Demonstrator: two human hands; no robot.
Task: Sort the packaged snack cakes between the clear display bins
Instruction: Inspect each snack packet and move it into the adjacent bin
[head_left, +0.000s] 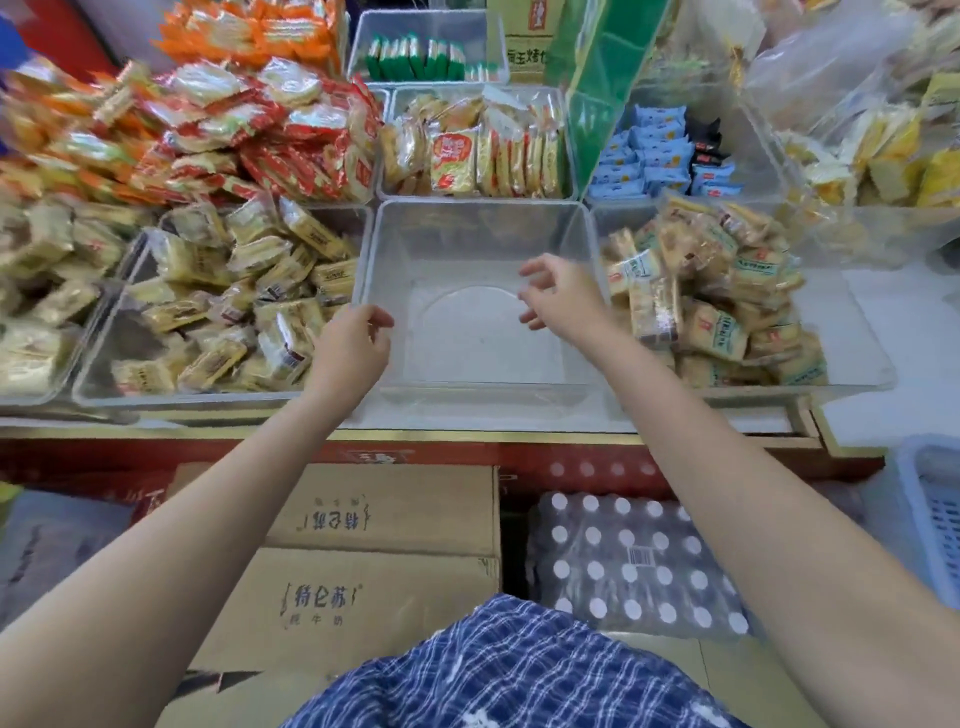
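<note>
A shop desk (571, 434) with a gold front edge carries rows of clear bins, and below it on the floor sit cardboard boxes (384, 514) and a shrink-wrapped pack of bottles (628, 561). A blue basket (935, 519) shows at the near right.

From the head view, the middle bin (483, 244) in the near row holds nothing. The left hand (353, 348) rests at that bin's near-left corner, its fingers curled over the rim. The right hand (561, 299) hovers inside the bin's right side, fingers loosely spread and holding nothing. Just left, a bin is heaped with pale yellow snack cakes (244, 301); just right, another bin holds a tall pile of tan packaged cakes (717, 291) with green labels. In the far row, red-and-white packets (249, 135) spill in a mound at the left, yellow packets (498, 150) stand on edge in the centre bin, and blue packets (649, 156) fill the bin to the right — a few dark ones beside them. Farther back, green-edged packs (415, 60) stand in another bin.
</note>
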